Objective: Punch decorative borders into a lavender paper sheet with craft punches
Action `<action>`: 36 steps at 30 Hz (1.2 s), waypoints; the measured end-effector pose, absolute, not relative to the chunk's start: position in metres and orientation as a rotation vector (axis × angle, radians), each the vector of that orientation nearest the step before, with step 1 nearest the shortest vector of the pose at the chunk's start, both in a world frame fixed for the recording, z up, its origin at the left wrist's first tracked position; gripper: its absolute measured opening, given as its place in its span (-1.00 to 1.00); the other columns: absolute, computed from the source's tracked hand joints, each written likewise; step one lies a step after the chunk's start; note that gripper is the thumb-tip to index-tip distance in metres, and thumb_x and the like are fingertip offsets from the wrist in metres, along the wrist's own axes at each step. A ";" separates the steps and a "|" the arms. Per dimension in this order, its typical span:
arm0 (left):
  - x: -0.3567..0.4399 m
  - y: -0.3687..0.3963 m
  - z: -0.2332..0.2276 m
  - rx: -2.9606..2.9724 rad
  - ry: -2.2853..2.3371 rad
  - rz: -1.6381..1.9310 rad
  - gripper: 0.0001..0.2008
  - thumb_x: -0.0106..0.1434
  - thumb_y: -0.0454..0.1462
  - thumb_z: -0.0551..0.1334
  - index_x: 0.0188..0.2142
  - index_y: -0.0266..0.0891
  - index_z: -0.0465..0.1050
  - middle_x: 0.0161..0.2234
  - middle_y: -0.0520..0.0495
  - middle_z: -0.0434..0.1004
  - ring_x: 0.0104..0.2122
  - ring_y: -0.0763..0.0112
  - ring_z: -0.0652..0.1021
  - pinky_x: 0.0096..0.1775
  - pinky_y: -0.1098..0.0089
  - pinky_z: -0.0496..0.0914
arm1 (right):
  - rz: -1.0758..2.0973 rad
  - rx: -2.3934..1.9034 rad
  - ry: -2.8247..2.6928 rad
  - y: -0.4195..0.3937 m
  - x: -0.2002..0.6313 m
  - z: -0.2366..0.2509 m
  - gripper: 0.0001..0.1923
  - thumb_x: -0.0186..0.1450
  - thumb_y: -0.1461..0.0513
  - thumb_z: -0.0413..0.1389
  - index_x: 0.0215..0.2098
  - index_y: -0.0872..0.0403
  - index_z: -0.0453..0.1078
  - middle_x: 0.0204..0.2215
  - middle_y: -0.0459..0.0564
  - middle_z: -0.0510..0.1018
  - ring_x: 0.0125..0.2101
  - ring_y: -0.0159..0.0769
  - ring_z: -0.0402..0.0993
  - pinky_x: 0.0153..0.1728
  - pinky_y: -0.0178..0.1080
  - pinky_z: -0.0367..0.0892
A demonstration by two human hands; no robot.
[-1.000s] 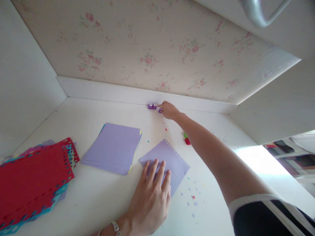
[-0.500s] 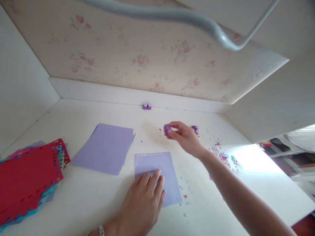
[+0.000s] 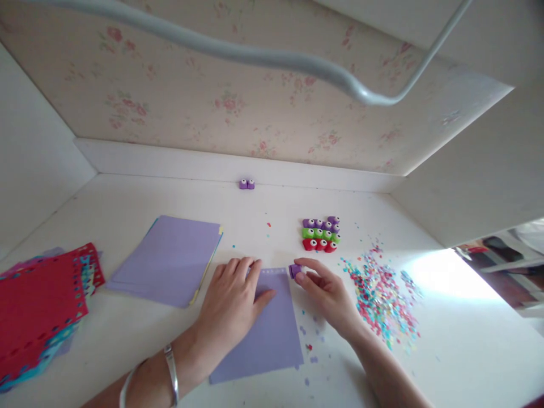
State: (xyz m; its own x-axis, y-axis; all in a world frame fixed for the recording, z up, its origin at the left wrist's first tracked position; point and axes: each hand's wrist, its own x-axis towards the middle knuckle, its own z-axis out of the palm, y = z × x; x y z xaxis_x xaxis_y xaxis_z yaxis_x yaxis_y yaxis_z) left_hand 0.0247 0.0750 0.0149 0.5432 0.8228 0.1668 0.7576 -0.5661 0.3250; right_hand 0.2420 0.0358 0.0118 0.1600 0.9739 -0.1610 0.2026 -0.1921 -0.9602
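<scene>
A lilac paper sheet [image 3: 274, 334] lies in front of me, with a row of punched holes along its top edge. My left hand [image 3: 232, 297] rests on the sheet's upper left part, fingers stretched out and the thumb apart. Between thumb and fingers, my right hand [image 3: 329, 292] grips a small purple craft punch [image 3: 294, 271] at the sheet's top right corner. Whether paper sits inside the punch's slot, I cannot tell.
Several red, green and purple punches [image 3: 321, 233] stand in rows beyond my right hand. Two purple punches [image 3: 247, 184] sit by the wall. Confetti [image 3: 385, 294] is heaped at right. A lilac paper stack [image 3: 170, 260] and red punched sheets [image 3: 40, 311] lie left.
My right hand has come down toward me with the punch, to the sheet's corner. My left hand has shifted up and left on the sheet. The rows of punches and confetti are now uncovered.
</scene>
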 end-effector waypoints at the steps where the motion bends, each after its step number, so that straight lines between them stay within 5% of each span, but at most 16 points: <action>1: 0.026 0.076 0.016 2.568 1.335 0.415 -0.57 0.31 -0.12 0.30 0.10 -0.24 0.38 -0.01 -0.18 0.48 -0.03 0.03 0.45 -0.03 0.04 0.32 | 1.160 -1.564 -1.155 0.035 0.241 0.011 -0.55 0.25 -0.05 0.23 -0.03 0.04 0.45 -0.27 0.05 0.64 -0.25 -0.19 0.59 -0.27 -0.21 0.48; 6: 0.021 0.079 0.026 2.546 1.376 0.311 -0.69 0.23 -0.13 0.37 -0.06 -0.14 0.49 -0.16 -0.11 0.50 -0.10 0.02 0.45 -0.09 0.07 0.31 | 1.175 -1.463 -1.218 0.030 0.240 0.011 -0.67 0.28 0.03 0.23 -0.06 -0.01 0.51 -0.01 0.06 0.55 -0.15 -0.23 0.56 -0.17 -0.24 0.48; 16: 0.013 0.091 0.033 2.161 1.237 0.209 -0.94 0.27 -0.23 0.27 -0.25 -0.09 0.50 -0.30 0.05 0.59 -0.27 0.28 0.57 -0.26 0.36 0.30 | 1.145 -1.455 -1.269 0.029 0.232 0.019 -0.76 0.29 0.10 0.23 -0.09 -0.05 0.55 -0.02 0.01 0.53 -0.11 -0.26 0.54 -0.14 -0.27 0.47; 25: 0.008 0.099 0.032 1.871 1.012 0.255 -0.77 0.34 -0.16 0.14 -0.28 -0.16 0.55 -0.38 0.03 0.59 -0.37 0.36 0.53 -0.37 0.44 0.23 | 1.042 -1.504 -1.373 0.028 0.236 0.020 -0.76 0.34 0.07 0.16 -0.11 -0.07 0.59 0.03 0.06 0.54 0.06 -0.11 0.44 0.00 -0.12 0.43; 36: 0.008 0.099 0.033 1.850 0.994 0.211 -0.70 0.33 -0.10 0.12 -0.28 -0.20 0.57 -0.40 0.00 0.59 -0.38 0.34 0.52 -0.34 0.46 0.27 | 1.032 -1.496 -1.379 0.027 0.232 0.024 -0.77 0.32 0.07 0.19 -0.14 -0.05 0.61 -0.02 0.08 0.56 -0.01 -0.12 0.50 -0.15 -0.18 0.53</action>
